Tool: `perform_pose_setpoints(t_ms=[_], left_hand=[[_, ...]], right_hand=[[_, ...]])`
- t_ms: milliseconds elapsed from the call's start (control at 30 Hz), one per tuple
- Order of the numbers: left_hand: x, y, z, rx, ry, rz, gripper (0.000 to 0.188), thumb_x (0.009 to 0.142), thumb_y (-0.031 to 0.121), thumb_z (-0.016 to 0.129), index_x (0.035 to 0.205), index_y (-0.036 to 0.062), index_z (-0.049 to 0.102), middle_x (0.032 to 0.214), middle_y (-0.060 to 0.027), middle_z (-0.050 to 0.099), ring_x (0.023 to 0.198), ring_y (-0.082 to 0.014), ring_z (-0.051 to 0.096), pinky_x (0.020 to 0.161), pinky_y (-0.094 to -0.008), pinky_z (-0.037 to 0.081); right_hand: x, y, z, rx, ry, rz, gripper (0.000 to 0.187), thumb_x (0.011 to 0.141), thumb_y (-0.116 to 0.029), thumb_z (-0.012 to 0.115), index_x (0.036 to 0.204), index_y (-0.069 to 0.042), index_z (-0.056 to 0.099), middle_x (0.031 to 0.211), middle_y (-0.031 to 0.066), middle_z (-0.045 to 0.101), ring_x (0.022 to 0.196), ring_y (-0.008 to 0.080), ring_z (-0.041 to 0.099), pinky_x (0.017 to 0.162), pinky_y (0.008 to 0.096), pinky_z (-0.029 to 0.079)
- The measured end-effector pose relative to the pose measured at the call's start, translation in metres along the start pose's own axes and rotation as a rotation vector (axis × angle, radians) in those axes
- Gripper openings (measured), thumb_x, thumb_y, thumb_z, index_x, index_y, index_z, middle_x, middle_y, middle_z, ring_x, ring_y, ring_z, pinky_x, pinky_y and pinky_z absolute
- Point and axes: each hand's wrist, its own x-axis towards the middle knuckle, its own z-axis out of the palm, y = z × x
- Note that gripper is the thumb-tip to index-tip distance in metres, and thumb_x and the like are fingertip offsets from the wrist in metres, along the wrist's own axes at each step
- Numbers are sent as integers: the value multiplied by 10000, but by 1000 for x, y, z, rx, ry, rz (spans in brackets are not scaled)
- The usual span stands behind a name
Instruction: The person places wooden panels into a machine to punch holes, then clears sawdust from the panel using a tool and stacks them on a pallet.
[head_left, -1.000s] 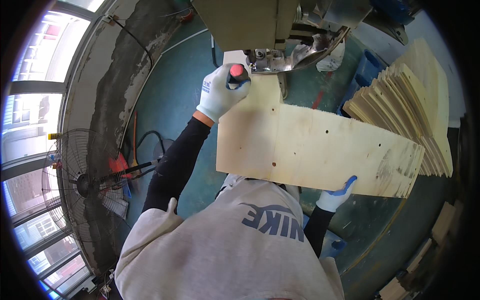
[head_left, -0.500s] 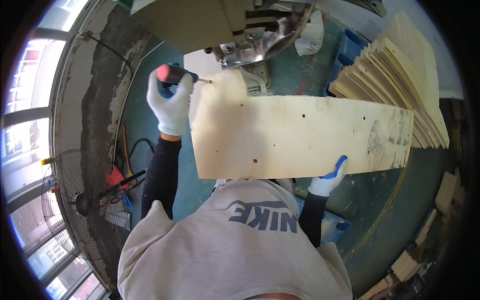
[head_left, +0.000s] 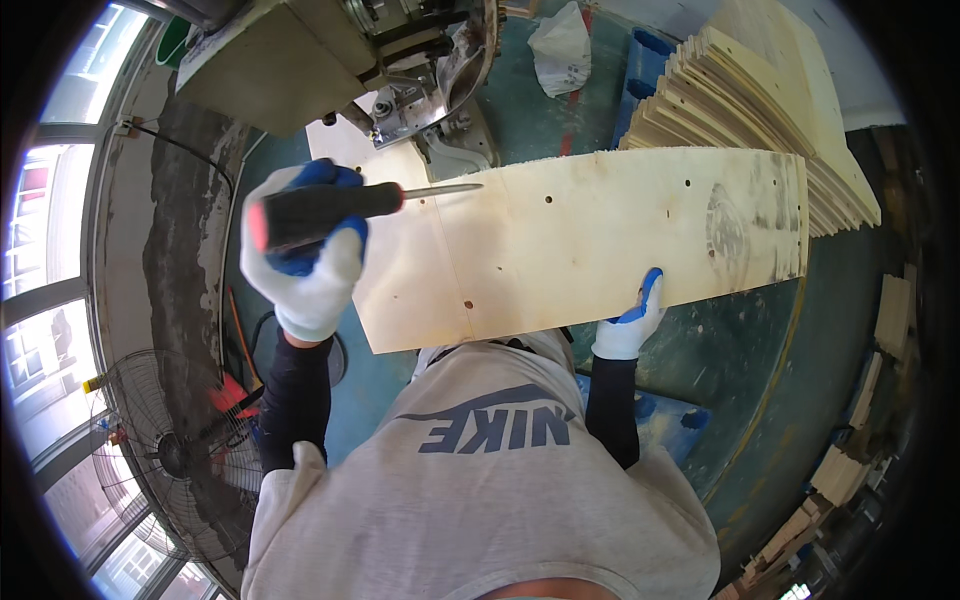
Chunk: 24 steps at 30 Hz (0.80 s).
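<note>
My left hand (head_left: 318,280), in a white glove with blue palm coating, is closed around the dark handle of a screwdriver (head_left: 328,213). Its metal shaft points right, over the left part of a pale plywood panel (head_left: 590,240). The tip appears raised above the wood. The panel lies across in front of my body, with several small dark holes or knots and a dark smudge near its right end. At the near edge, my gloved right hand (head_left: 630,320) grips the panel, thumb on top and the other fingers hidden underneath.
A grey machine (head_left: 275,75) with metal parts stands over the panel's far left corner. Stacked plywood panels (head_left: 750,120) rise at the far right, near a white sack (head_left: 562,55) and a blue block (head_left: 645,70). A wire fan (head_left: 172,452) is at left; wood offcuts (head_left: 893,315) line the right.
My left hand has drawn the screwdriver back from the panel's far left part and turned its shaft level. The view has shifted; my right hand still grips the near edge.
</note>
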Motion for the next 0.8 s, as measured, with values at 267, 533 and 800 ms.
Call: perform_pose_setpoints(t_ms=[267,533,800], left_hand=[[16,7,68,28,-352,8,441,739,64,815,1119,-33,612,899,-91,755,777,-178,741,789,-290,576],[28,11,104,264,-479,351,471,717,164,872,1099,29,630,924,-107,670,744,-264,676,663,-325,551],[33,22,119,232,-510,349,397,726,138,849,1054,51,645,866,-89,662,705,-240,670,631,-308,542]], right_hand=[[1,3,0,-7,-10,-48,467,1060,-249,499,1465,-31,422,1440,143,537,1267,285,575,1047,475,500],[0,1,3,-4,-28,-53,498,1045,-243,512,1485,-41,395,1461,142,512,1292,291,558,1060,480,498],[0,-3,2,-4,7,-36,484,1051,-215,511,1487,-44,388,1450,147,516,1279,291,566,1042,474,515]])
